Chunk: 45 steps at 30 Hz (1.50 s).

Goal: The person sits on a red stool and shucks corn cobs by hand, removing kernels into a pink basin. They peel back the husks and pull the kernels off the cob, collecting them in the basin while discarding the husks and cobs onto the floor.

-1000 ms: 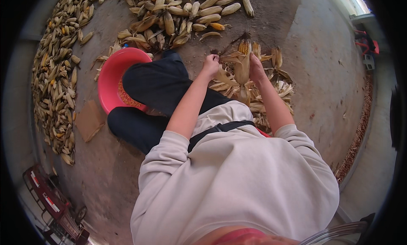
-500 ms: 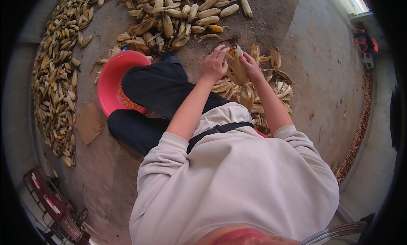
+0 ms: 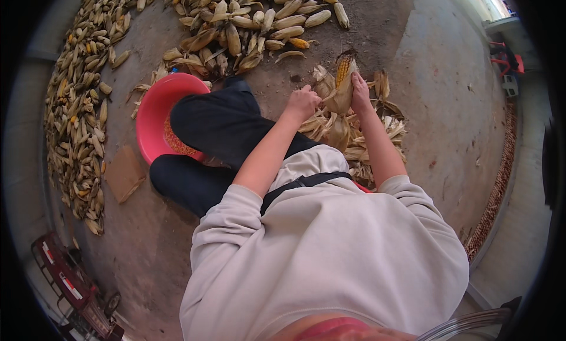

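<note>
An ear of corn [image 3: 342,71], its yellow kernels showing at the upper part, stands upright in my right hand [image 3: 360,93]. The fingers of that hand are wrapped round its right side, over the husk that remains there. My left hand [image 3: 303,101] is closed on a strip of pale corn husk [image 3: 332,99] pulled down and away to the left of the ear. Dark silk tops the ear. Beneath both hands lies a heap of stripped husks [image 3: 359,149], partly hidden by my arms.
A pink basin [image 3: 154,114] with loose kernels stands by my legs at left. Unhusked ears form a pile [image 3: 253,28] ahead and a long heap [image 3: 76,111] at far left. A flat piece of cardboard [image 3: 125,175] lies near the basin; a dark red cart [image 3: 73,288] is at lower left.
My left hand has moved down from the ear's tip, peeling husk leftward, and more yellow kernels show. The ear in my right hand has shifted slightly to the right.
</note>
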### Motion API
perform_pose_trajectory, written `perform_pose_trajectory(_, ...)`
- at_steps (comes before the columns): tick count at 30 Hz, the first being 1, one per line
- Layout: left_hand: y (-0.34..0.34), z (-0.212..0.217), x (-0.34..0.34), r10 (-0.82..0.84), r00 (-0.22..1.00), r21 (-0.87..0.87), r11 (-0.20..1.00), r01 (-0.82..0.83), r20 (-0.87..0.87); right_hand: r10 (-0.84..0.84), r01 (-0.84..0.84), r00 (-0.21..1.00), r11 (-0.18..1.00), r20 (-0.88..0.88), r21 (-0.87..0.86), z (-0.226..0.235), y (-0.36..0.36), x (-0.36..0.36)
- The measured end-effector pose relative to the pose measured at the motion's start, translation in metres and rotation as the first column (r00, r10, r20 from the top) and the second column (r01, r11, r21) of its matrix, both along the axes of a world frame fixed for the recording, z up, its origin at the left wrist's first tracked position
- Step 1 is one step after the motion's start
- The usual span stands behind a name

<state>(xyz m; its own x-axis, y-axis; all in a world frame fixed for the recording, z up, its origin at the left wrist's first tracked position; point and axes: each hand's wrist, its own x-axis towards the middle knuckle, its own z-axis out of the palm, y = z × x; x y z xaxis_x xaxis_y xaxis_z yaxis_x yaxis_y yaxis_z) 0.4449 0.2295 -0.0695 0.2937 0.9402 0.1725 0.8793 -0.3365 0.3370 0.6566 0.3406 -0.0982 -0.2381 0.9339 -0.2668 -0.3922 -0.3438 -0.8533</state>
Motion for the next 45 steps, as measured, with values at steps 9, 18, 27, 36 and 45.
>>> perform_pose_trajectory(9, 0.001, -0.002, 0.011, -0.088, 0.996, 0.008, 0.996, 0.089, -0.011, -0.282, 0.287, 0.952, 0.957, -0.114, 0.03, 0.009, 0.041, 0.028)
perform_pose_trajectory(18, -0.003, 0.012, 0.018, -0.167, 0.985, 0.06, 0.985, 0.164, 0.049, -0.517, 0.513, 0.856, 0.849, -0.005, 0.124, -0.001, 0.076, 0.042)
perform_pose_trajectory(27, -0.002, 0.014, 0.026, -0.084, 0.996, -0.069, 0.994, 0.087, 0.041, -0.593, 0.576, 0.804, 0.796, 0.049, 0.185, 0.003, 0.106, 0.064)
perform_pose_trajectory(36, -0.002, 0.012, -0.007, 0.441, 0.61, -0.401, 0.891, -0.211, 0.659, -0.052, -0.163, 0.88, 0.9, 0.472, 0.404, 0.041, 0.028, -0.013)
perform_pose_trajectory(45, 0.005, 0.003, -0.021, 0.376, -0.013, -0.373, 0.923, 0.09, 0.927, -0.155, -0.397, 0.575, 0.805, 0.803, 0.44, 0.055, -0.034, -0.112)
